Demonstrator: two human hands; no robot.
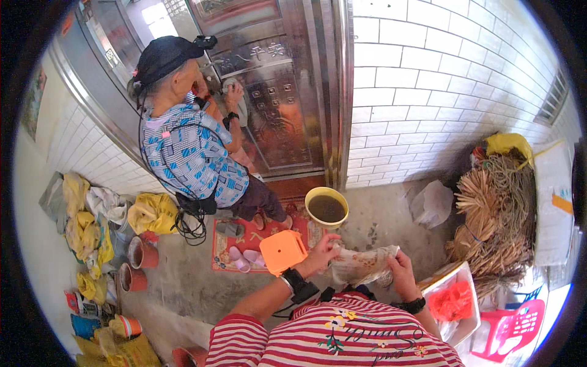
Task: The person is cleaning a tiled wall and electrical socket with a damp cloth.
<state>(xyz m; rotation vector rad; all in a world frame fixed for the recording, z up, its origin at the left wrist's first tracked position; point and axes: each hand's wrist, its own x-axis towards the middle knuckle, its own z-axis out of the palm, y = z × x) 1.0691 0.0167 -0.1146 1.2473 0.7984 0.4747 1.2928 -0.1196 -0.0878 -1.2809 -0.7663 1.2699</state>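
A pale, brown-patterned cloth [360, 264] is stretched between my two hands, in front of my striped shirt. My left hand [323, 251] grips its left end, close to an orange plastic stool [282, 251]. The cloth's right end is in my right hand [403, 275]. Beyond my hands, a yellow bucket [310, 198] of murky brown water stands on the concrete floor. A co-worker in a blue patterned shirt bends at a metal door [279, 110], with a hand [235, 94] pressing a cloth [228, 83] near the door's edge.
A red doormat [222, 257] holds pink slippers [238, 259] and a grey slipper [230, 229]. Bundles of dried stalks [481, 220] and a white foam box [474, 298] stand at the right. Yellow bags [153, 212] and terracotta-coloured pots [146, 254] line the left wall.
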